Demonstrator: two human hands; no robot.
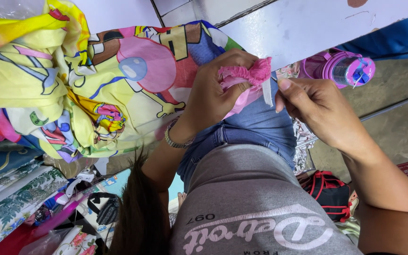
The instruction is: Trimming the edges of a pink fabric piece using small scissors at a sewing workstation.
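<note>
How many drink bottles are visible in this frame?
1. A pink and purple bottle lies on the floor just beyond the right hand, beside the blue fabric edge. The colourful cartoon-print cloth and the clutter at lower left could hide others.

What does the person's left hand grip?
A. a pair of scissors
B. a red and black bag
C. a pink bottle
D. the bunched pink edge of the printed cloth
D: the left hand closes around the bunched pink edge of the printed cloth, while the pink bottle lies apart, beyond the right hand.
</note>
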